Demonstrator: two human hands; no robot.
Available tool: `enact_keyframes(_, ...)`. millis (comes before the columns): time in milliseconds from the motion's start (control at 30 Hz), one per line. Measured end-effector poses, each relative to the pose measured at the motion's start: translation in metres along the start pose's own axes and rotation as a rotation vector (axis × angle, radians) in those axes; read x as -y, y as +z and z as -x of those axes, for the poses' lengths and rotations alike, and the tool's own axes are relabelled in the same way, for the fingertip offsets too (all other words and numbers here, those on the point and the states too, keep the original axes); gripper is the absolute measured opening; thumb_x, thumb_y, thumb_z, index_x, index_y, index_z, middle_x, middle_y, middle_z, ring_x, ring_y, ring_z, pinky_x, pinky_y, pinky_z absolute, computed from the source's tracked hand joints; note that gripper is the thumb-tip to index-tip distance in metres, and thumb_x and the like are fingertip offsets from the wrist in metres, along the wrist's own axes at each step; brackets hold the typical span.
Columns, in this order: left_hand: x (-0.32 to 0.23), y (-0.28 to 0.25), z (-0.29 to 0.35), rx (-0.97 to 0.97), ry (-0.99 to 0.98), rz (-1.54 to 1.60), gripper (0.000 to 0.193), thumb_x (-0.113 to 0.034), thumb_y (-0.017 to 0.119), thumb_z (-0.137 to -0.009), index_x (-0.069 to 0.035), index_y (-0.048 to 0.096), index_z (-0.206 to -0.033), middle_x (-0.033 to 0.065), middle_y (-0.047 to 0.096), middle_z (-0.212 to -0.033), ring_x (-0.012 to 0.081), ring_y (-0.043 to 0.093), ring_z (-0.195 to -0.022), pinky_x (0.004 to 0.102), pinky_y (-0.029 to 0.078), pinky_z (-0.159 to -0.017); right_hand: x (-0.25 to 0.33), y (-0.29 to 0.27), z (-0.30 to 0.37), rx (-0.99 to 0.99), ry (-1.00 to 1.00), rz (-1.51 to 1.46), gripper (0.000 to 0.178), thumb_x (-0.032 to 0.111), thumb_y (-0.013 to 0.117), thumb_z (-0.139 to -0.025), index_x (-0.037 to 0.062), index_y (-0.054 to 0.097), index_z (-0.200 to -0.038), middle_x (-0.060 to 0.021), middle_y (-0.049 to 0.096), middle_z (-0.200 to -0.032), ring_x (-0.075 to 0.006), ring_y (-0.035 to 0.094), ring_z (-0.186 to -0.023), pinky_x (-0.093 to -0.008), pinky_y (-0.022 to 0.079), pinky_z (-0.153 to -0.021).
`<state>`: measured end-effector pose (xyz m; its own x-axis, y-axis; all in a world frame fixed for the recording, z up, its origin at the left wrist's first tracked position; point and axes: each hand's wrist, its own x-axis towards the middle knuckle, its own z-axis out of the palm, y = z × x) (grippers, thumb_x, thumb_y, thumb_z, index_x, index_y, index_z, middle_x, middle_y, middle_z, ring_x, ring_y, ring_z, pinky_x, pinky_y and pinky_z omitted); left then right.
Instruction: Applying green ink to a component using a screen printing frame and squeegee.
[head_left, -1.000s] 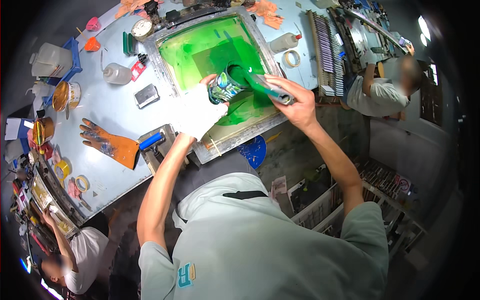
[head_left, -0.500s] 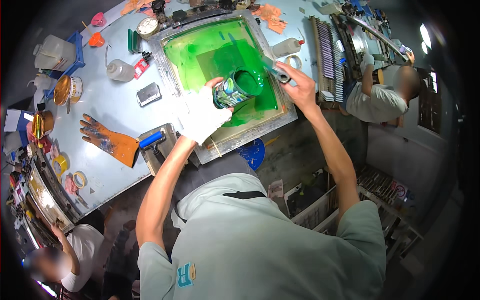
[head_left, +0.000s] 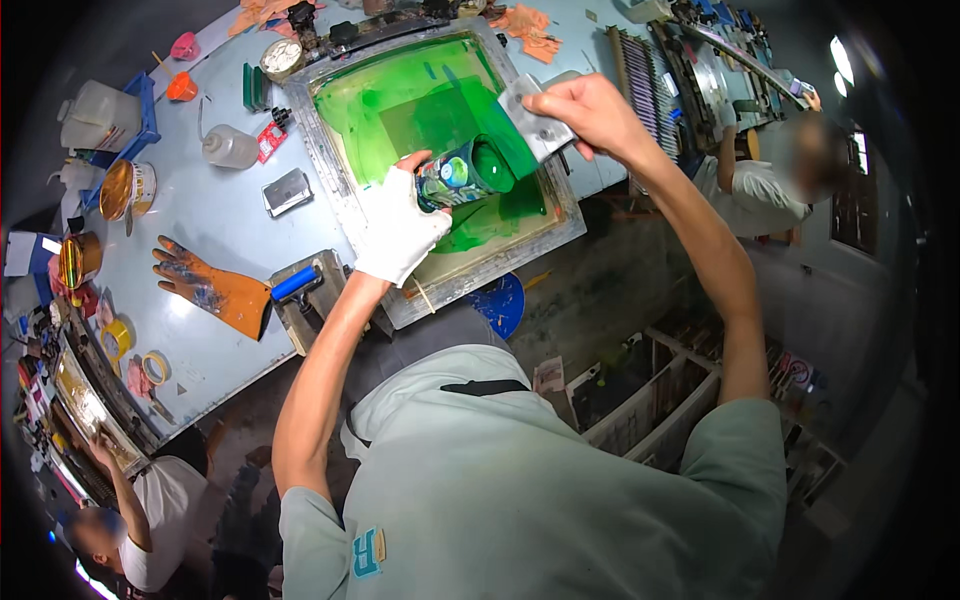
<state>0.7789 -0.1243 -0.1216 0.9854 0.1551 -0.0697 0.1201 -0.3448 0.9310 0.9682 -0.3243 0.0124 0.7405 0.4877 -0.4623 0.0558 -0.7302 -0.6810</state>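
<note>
My left hand (head_left: 400, 228), in a white glove with bare fingertips showing, grips a printed can (head_left: 447, 180) of green ink. Tipped on a slant, the can is over a screen-printing frame (head_left: 490, 270), its mouth toward the right. Green ink coats the can's inside and streaks the mesh (head_left: 365, 95) below. Bare and closed, my right hand (head_left: 595, 112) pinches a flat metal scraper (head_left: 538, 128) with the thumb across its face. The scraper's green-coated end reaches close to the can's mouth; whether they touch I cannot tell.
Left of the frame lie an orange rubber glove (head_left: 225, 300), a blue roller (head_left: 297, 284), a dark flat box (head_left: 288, 192) and a squeeze bottle (head_left: 230, 147). Ink tubs (head_left: 128, 188) stand farther left. Co-workers (head_left: 770, 190) work at both sides.
My right hand has risen away from me and turned, so the scraper's broad face now shows. The can's mouth looks narrower. The whole view has shifted slightly.
</note>
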Motion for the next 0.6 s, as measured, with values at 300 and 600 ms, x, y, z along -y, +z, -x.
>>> enact_keyframes(300,0.008,-0.005,0.000,-0.002,0.006,0.054,0.079,-0.016,0.080,-0.070,-0.007,0.047,-0.141,0.0182,0.061,-0.123,0.0330,0.061,-0.113,0.0400,0.049,-0.098,-0.030,-0.006,-0.014,-0.090,0.018,-0.431,0.035,0.035,0.069,-0.097,0.0029,0.068,-0.083,0.0019,0.055,-0.056,-0.0042,0.048,-0.039,-0.0194,0.030,-0.036)
enact_keyframes(600,0.046,-0.010,-0.006,0.129,-0.164,0.381,0.086,-0.025,0.088,-0.067,-0.003,0.050,-0.140,0.0060,0.060,-0.087,0.0151,0.057,-0.075,0.0323,0.047,-0.067,-0.051,0.037,0.020,-0.135,-0.137,-0.588,0.027,0.024,0.069,-0.099,-0.0026,0.071,-0.105,-0.0011,0.064,-0.072,-0.0042,0.053,-0.055,-0.0186,0.040,-0.049)
